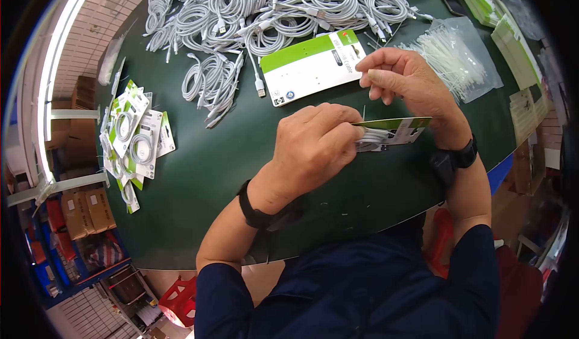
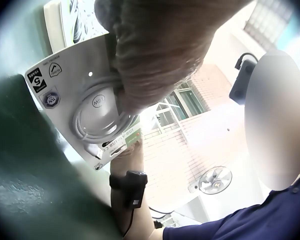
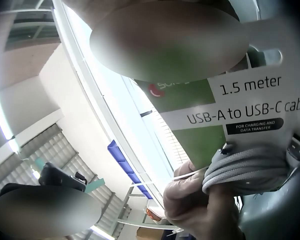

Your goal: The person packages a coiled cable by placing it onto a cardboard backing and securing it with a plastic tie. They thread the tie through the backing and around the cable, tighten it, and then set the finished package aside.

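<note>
My left hand (image 1: 316, 149) grips a green-and-white retail card (image 1: 410, 131) above the table. A coiled light-grey USB cable (image 3: 250, 170) lies against the card's printed front, and the left fingers (image 3: 185, 200) hold both at the card's lower edge. The print reads 1.5 meter, USB-A to USB-C cable. In the left wrist view the card's other face (image 2: 65, 95) shows badges and a cable loop (image 2: 82, 120). My right hand (image 1: 416, 82) hovers just beyond the card, fingers loosely bent, thumb near the index finger, nothing visible between them. A thin strand (image 1: 363, 111) sticks up by the left fingertips.
A flat card (image 1: 310, 67) lies ahead of the hands. Behind it spreads a heap of coiled cables (image 1: 235, 4). A bag of white zip ties (image 1: 452, 58) sits at right, near stacked cards (image 1: 512, 43). Carded cables (image 1: 142, 149) pile up on the left of the green table (image 1: 199, 218).
</note>
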A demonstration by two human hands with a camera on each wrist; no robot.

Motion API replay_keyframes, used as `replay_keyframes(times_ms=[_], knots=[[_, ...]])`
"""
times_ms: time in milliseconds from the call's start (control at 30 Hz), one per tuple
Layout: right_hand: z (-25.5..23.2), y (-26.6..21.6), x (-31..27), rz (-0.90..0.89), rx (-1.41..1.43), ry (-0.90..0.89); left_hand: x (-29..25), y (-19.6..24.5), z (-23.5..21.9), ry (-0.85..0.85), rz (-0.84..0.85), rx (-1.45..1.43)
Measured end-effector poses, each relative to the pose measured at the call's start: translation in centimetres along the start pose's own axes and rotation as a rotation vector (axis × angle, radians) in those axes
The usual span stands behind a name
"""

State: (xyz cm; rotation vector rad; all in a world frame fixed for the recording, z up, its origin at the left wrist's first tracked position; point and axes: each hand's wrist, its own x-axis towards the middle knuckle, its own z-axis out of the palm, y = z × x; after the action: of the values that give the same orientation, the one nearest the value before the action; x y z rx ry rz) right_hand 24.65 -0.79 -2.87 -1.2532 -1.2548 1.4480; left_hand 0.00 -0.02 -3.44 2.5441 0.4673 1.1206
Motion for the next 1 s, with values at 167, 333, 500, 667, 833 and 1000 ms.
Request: replay_keyframes(times_ms=[167,333,500,667,833,1000], knots=[[-1.8,-0.9,-0.6,-0.179,0.098,0.098,-0.1,0.4,-0.5,-0.001,-0.273,-0.142],[0.6,-2.7,-1.9,-0.514,-0.524,0.004,-0.3,0.2,-0.5,0.012,-0.537,-0.281],[3.0,-1.8,-1.4,-0.753,-0.973,0.064,-0.2,0.1,-0.7,-0.042,-0.673,-0.331],[4.0,-1.0,-1.0,-0.801,-0.947,0.109,-0.5,-0.4,-0.5,-0.073,-0.702,-0.374],[4.5,-0.1,-0.8,-0.773,-0.907,0.104,-0.8,-0.7,0.0,-0.091,-0.815,-0.487],[5.0,0.3,-0.6,-0.778,-0.902,0.143,-1.1,-0.7,0.5,-0.099,-0.815,-0.508]])
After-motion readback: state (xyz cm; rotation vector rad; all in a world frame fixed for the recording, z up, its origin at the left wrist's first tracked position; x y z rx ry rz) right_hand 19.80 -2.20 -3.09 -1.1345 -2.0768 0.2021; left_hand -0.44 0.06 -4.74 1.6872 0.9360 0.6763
